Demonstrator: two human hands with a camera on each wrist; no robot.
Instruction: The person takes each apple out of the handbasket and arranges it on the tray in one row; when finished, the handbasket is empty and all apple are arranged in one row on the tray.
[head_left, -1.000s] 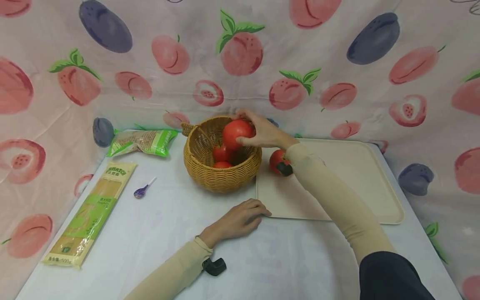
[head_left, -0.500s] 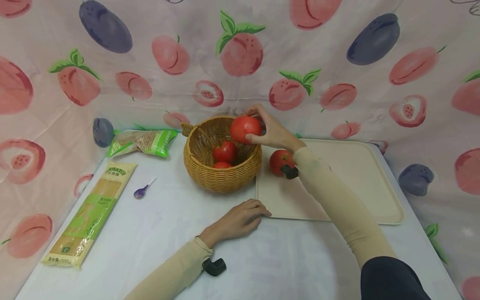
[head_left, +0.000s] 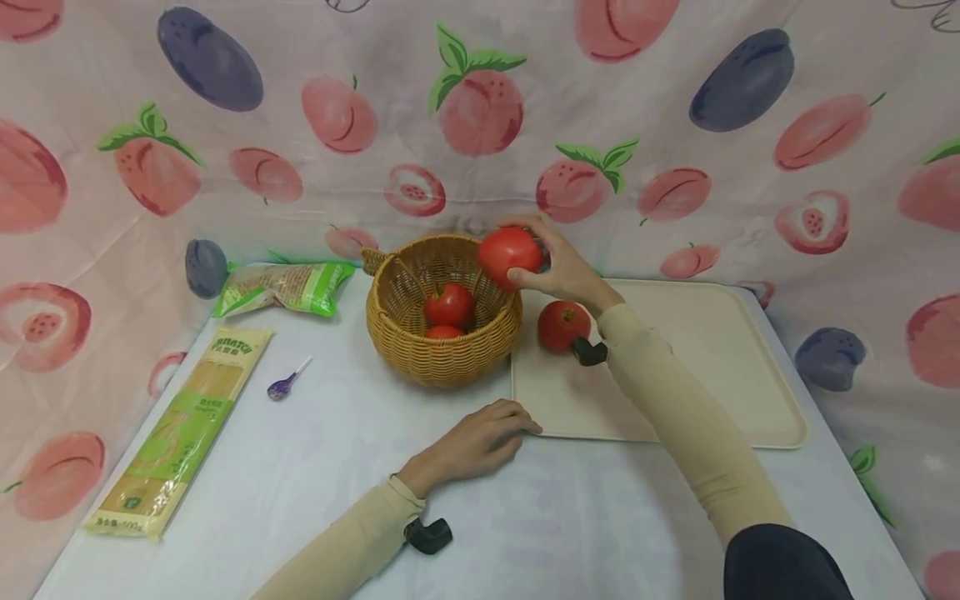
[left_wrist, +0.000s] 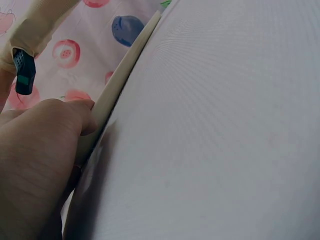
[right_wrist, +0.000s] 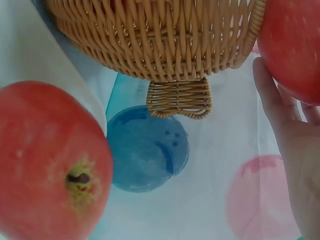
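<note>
My right hand holds a large red apple over the right rim of a round wicker basket, fingers behind it and thumb in front. In the right wrist view, that apple is at the upper right, beside the basket. Inside the basket lie a red apple and, partly hidden by the front wall, another red fruit. A further apple sits on the beige tray, stem cavity showing. My left hand holds the tray's front left corner with curled fingers.
Left of the basket are a green-and-clear bag, a long spaghetti pack and a purple lollipop. A fruit-print cloth hangs behind the white table. The basket stands against the tray's left edge.
My right hand has moved the apple rightward and slightly up, from above the basket's inside to its right rim. More of the apple in the basket shows. The left hand has stayed still.
</note>
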